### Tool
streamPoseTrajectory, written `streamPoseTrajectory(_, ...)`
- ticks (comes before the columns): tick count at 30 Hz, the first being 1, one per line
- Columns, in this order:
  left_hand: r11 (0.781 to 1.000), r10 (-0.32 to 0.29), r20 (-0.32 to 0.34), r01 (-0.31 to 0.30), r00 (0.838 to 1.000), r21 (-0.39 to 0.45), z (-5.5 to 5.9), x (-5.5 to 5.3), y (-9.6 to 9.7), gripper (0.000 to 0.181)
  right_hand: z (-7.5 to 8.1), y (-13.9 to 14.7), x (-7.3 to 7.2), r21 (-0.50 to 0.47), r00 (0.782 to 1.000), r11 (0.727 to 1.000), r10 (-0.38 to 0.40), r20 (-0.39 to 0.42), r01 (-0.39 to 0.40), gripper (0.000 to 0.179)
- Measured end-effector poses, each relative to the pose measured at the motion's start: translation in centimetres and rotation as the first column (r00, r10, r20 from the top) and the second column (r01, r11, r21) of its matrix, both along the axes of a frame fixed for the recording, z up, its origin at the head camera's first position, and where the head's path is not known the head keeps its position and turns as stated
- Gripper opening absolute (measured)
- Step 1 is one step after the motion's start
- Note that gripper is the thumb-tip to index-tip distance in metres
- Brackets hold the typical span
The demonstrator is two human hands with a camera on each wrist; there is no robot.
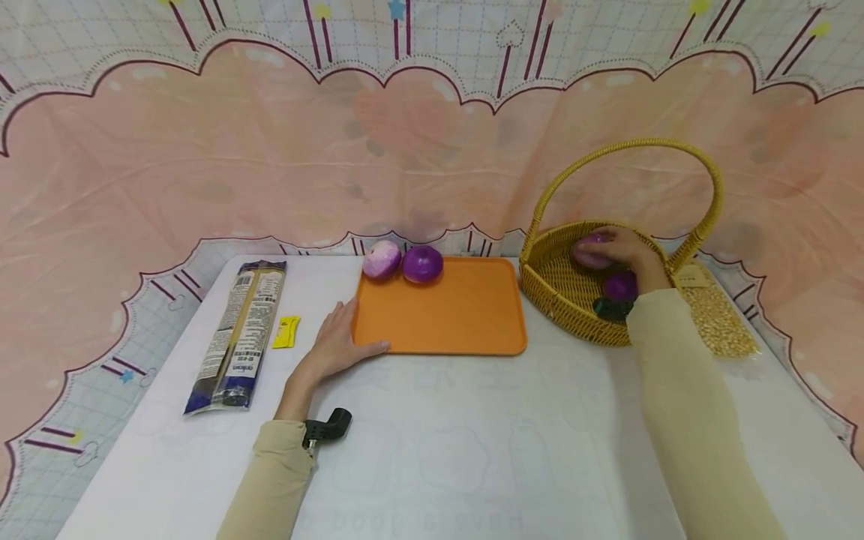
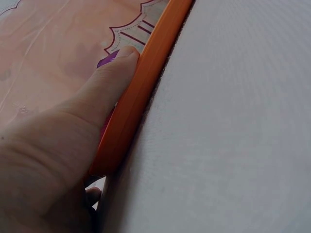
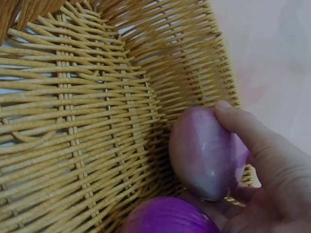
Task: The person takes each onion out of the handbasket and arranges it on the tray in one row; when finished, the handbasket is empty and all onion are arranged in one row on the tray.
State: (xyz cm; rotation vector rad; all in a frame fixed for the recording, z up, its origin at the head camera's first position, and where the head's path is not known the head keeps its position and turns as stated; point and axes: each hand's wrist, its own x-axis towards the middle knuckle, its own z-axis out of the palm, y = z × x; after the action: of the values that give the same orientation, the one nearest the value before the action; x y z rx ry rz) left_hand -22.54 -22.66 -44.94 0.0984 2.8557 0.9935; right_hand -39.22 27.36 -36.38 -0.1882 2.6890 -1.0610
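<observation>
My right hand (image 1: 629,249) is inside the wicker basket (image 1: 550,292) and grips a pale purple onion (image 3: 204,150), thumb on its upper side and fingers beneath. A darker purple onion (image 1: 619,286) lies in the basket below it, beside a dark green item (image 1: 610,309) partly hidden by the sleeve. On the left, my left hand (image 1: 333,345) rests at the near left corner of the orange tray (image 1: 439,319). Its thumb (image 2: 109,80) lies against the front rim, the fingers along the left side. Two onions, one pale (image 1: 382,260) and one deep purple (image 1: 423,265), sit at the tray's back left.
A long blue-ended package (image 1: 239,334) and a small yellow packet (image 1: 286,331) lie left of the tray. Right of the basket is a clear bag of yellow kernels (image 1: 722,322). The basket's tall handle (image 1: 631,144) arches above it. A patterned curtain (image 1: 432,165) hangs behind the table.
</observation>
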Motion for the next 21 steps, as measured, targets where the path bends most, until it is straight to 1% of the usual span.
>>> streamPoseTrajectory(4,1.0,-0.002,0.0,0.002,1.0,0.0,0.05,0.01,0.02,0.113,0.17,0.39,0.13,-0.063,0.998,0.997,-0.036,0.049,0.039,0.065)
streamPoseTrajectory(8,1.0,-0.005,-0.006,0.005,1.0,0.0,0.1,0.05,-0.02,0.113,0.39,0.52,0.27,-0.141,0.991,0.986,-0.076,0.108,0.091,0.071)
streamPoseTrajectory(12,1.0,-0.007,-0.013,0.007,1.0,0.002,0.09,0.09,-0.08,0.112,0.53,0.5,0.3,-0.194,0.985,0.973,-0.1,0.142,0.127,0.072)
streamPoseTrajectory(15,1.0,-0.005,-0.009,0.005,1.0,0.01,0.08,0.12,-0.08,0.112,0.63,0.49,0.21,-0.242,0.983,0.962,-0.089,0.162,0.127,0.071)
streamPoseTrajectory(18,1.0,-0.008,-0.007,0.008,1.0,0.013,0.09,0.13,-0.07,0.112,0.72,0.38,0.11,-0.311,0.98,0.94,-0.087,0.179,0.141,0.069)
streamPoseTrajectory(21,1.0,-0.009,-0.009,0.009,1.0,0.014,0.12,0.1,-0.07,0.112,0.91,0.21,0.11,-0.402,0.978,0.903,-0.078,0.195,0.152,0.067)
